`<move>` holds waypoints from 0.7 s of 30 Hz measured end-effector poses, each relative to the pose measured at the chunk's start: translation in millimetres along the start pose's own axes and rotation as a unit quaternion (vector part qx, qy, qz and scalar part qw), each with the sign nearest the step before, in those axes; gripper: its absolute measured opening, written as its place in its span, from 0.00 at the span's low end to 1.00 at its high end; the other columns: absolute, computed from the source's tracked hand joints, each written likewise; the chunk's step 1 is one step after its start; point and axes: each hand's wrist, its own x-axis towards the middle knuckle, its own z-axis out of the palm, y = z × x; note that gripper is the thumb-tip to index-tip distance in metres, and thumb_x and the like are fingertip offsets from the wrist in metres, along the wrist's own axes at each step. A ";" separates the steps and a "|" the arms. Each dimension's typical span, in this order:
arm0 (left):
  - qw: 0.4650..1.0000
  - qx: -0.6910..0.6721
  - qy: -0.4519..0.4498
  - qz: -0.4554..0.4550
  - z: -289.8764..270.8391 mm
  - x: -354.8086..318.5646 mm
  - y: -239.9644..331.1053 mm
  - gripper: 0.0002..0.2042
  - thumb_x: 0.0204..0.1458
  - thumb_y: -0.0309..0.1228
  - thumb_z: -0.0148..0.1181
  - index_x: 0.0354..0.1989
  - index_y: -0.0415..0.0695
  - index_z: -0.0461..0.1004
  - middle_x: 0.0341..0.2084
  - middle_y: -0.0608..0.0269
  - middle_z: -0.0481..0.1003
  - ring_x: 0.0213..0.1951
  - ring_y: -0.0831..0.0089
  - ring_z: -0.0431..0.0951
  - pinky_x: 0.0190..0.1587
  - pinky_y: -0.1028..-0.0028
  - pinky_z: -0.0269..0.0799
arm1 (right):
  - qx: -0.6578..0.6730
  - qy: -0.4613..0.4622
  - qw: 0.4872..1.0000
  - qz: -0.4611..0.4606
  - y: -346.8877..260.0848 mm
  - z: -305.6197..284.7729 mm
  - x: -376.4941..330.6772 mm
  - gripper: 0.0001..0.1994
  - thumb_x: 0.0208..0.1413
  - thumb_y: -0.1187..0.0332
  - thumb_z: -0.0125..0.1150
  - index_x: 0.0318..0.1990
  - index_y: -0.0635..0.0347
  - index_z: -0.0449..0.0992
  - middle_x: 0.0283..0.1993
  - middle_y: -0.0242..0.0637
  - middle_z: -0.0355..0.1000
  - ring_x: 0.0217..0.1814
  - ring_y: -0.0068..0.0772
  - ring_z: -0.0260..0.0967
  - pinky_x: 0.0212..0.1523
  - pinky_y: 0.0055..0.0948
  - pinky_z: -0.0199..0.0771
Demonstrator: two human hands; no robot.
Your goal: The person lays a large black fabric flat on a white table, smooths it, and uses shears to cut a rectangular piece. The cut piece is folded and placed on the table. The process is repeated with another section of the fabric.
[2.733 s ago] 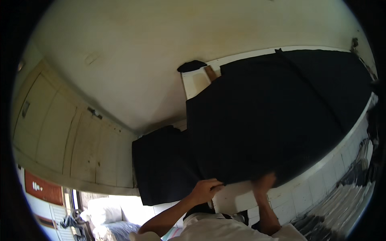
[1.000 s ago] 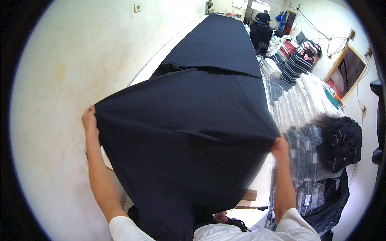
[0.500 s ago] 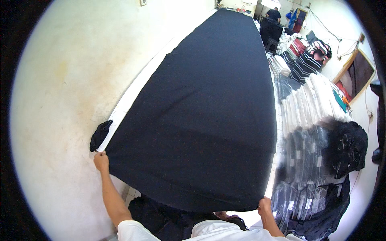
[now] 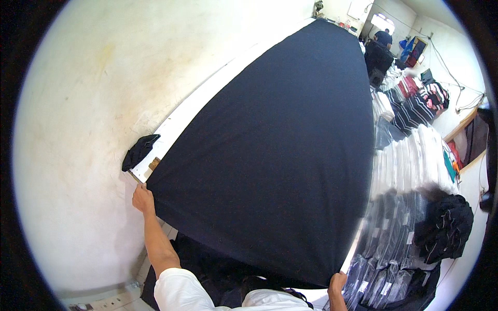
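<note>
Item one: my left hand (image 4: 142, 198), centre left of frame, fingers closed on the near left corner of the dark navy fabric sheet (image 4: 280, 150). Item two: my right hand (image 4: 337, 282), bottom right, gripping the near right corner. The sheet lies spread flat along the long white desk (image 4: 192, 111), filling the centre up to the top. Small black cloth scrap (image 4: 139, 151) at the desk's left edge. Bagged folded garments (image 4: 399, 207) stacked at right.
</note>
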 end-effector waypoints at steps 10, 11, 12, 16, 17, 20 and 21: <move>0.922 -0.171 0.041 0.344 -9.0 -152.3 158.7 0.32 0.60 0.35 0.68 0.73 0.42 0.67 0.75 0.43 0.64 0.77 0.44 0.59 0.73 0.43 0.56 | -0.084 -0.001 0.987 -0.140 -10.6 -11.9 72.2 0.14 0.54 0.77 0.54 0.46 0.67 0.82 0.43 0.55 0.83 0.43 0.54 0.81 0.46 0.48 0.79; 0.890 -0.198 0.007 0.410 -8.1 -176.0 175.8 0.35 0.65 0.41 0.63 0.78 0.43 0.61 0.80 0.43 0.57 0.80 0.42 0.53 0.76 0.41 0.50 | -0.012 -0.038 0.985 -0.168 -22.2 -9.7 87.5 0.20 0.53 0.78 0.54 0.55 0.65 0.78 0.48 0.51 0.82 0.44 0.49 0.80 0.45 0.44 0.79; 0.886 -0.161 -0.036 0.434 -6.4 -196.3 192.4 0.35 0.71 0.50 0.52 0.81 0.44 0.57 0.82 0.44 0.52 0.82 0.42 0.48 0.80 0.42 0.42 | 0.062 -0.064 0.979 -0.181 -35.7 -6.5 101.0 0.28 0.52 0.80 0.53 0.64 0.64 0.74 0.54 0.47 0.82 0.46 0.44 0.79 0.45 0.41 0.78; 0.947 0.042 -0.237 0.211 -5.0 -245.2 228.8 0.37 0.75 0.55 0.40 0.82 0.38 0.54 0.82 0.44 0.50 0.83 0.45 0.45 0.82 0.45 0.33 | 0.347 -0.323 0.881 -0.007 -88.4 -12.3 144.0 0.38 0.51 0.81 0.57 0.74 0.58 0.65 0.48 0.35 0.76 0.39 0.26 0.71 0.39 0.28 0.70; 0.958 0.060 -0.233 0.154 -6.0 -259.4 236.4 0.37 0.75 0.54 0.40 0.81 0.37 0.54 0.82 0.44 0.51 0.83 0.45 0.45 0.83 0.46 0.32 | 0.342 -0.346 0.874 0.000 -99.2 -13.3 151.2 0.35 0.54 0.81 0.59 0.73 0.60 0.66 0.44 0.32 0.74 0.37 0.23 0.68 0.38 0.27 0.69; 0.964 -0.026 -0.139 0.225 -28.0 -345.7 236.6 0.36 0.75 0.51 0.42 0.80 0.34 0.55 0.81 0.41 0.52 0.82 0.44 0.46 0.82 0.45 0.33 | 0.386 -0.464 0.797 0.010 -125.5 -21.0 172.9 0.25 0.60 0.76 0.66 0.66 0.64 0.72 0.53 0.38 0.80 0.47 0.33 0.78 0.52 0.34 0.78; 0.956 -0.082 -0.102 0.261 -42.6 -392.4 231.1 0.33 0.74 0.46 0.46 0.79 0.34 0.57 0.80 0.40 0.54 0.82 0.44 0.47 0.82 0.45 0.34 | 0.372 -0.451 0.811 0.010 -133.0 -21.9 179.4 0.23 0.61 0.75 0.68 0.63 0.64 0.74 0.54 0.39 0.81 0.50 0.35 0.79 0.55 0.35 0.78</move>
